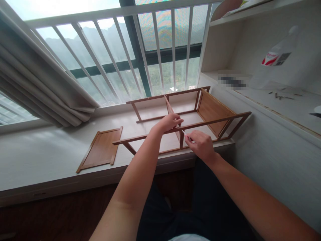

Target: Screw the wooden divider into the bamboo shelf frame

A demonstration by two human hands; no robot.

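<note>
A brown wooden shelf frame [215, 119] lies on its side on the white window ledge. One slatless panel [214, 110] is fitted at its right end, and a middle panel [169, 106] stands between the two long sides. My left hand [172, 122] reaches over the near rail and is closed around the wood at the middle panel. In my right hand [201, 144] is a screwdriver, with its thin metal shaft [184, 132] pointing at the near rail by the middle crossbar. The fist hides most of its handle.
A loose wooden panel [104, 147] lies on the ledge to the left. On the right, a white shelf [265, 100] holds a clear bottle [276, 57] and several small metal screws [277, 96]. Behind are a white railing [173, 50] and a grey curtain [45, 67].
</note>
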